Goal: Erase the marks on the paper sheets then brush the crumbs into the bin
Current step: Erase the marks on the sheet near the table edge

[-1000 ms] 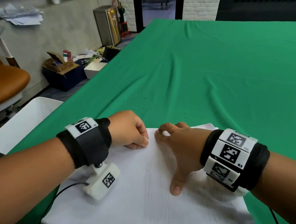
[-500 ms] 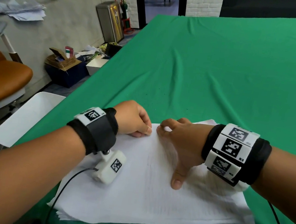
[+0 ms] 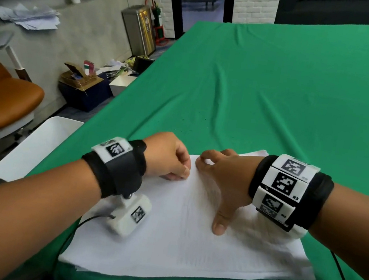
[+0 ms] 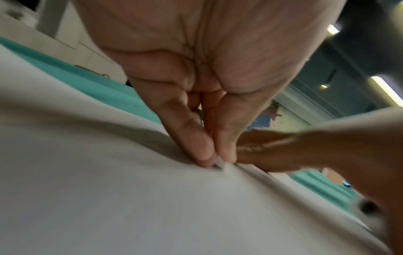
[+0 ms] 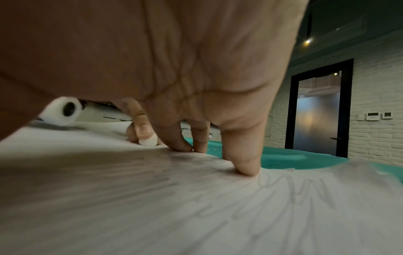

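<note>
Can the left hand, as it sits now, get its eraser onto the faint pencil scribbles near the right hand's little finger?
Probably not yet: the right hand, fingers spread, presses the white paper sheets between the left hand and those scribbles.

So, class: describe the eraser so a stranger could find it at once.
Start at the green cloth, then the white paper sheets lying on it. At their far edge the left hand pinches the eraser: a small white rounded nub, unlike the flat paper it touches.
</note>
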The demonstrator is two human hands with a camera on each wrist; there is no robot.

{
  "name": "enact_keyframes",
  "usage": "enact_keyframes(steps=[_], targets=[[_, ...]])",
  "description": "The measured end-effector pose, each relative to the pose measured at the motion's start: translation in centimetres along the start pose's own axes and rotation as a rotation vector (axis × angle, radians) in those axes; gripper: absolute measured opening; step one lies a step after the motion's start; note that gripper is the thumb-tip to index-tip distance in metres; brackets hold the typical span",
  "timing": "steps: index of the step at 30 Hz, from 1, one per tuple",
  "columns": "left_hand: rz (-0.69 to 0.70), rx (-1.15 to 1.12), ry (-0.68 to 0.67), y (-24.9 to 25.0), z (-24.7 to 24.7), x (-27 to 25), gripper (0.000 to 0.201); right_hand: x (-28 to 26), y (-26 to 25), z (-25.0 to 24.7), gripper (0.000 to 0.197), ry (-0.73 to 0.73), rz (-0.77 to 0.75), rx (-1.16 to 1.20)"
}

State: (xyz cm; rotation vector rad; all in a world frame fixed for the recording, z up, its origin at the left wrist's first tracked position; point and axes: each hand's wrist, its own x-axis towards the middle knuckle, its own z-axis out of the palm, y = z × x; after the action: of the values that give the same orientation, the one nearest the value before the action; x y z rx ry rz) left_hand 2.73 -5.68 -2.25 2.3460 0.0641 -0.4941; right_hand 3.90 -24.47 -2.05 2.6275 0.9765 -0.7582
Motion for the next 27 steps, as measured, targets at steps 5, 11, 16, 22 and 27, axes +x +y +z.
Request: enact_keyframes(steps=[5, 11, 16, 22, 27], targets=[[0.045, 0.116, -0.220, -0.8, 1.4, -3.6, 0.006, 0.3, 0.1, 0.1, 0.152, 0.003, 0.005, -0.002], [0.029, -0.042, 0.064, -0.8, 0.1, -0.3, 0.004, 0.3, 0.1, 0.2, 0.153, 0.002, -0.005, 0.014], [0.028, 0.004, -0.082, -1.7, 0.8, -2.2, 0.002, 0.3, 0.2, 0.0, 0.154, -0.002, -0.003, 0.019], [-0.172, -0.639, -0.117, -1.2, -1.0, -3.2, 0.010, 0.2, 0.1, 0.2, 0.157, 0.013, -0.007, 0.052], [-0.264, -0.731, -0.556, -1.6, 0.7, -2.7, 0.018, 0.0, 0.1, 0.2, 0.155, 0.053, -0.025, 0.082]])
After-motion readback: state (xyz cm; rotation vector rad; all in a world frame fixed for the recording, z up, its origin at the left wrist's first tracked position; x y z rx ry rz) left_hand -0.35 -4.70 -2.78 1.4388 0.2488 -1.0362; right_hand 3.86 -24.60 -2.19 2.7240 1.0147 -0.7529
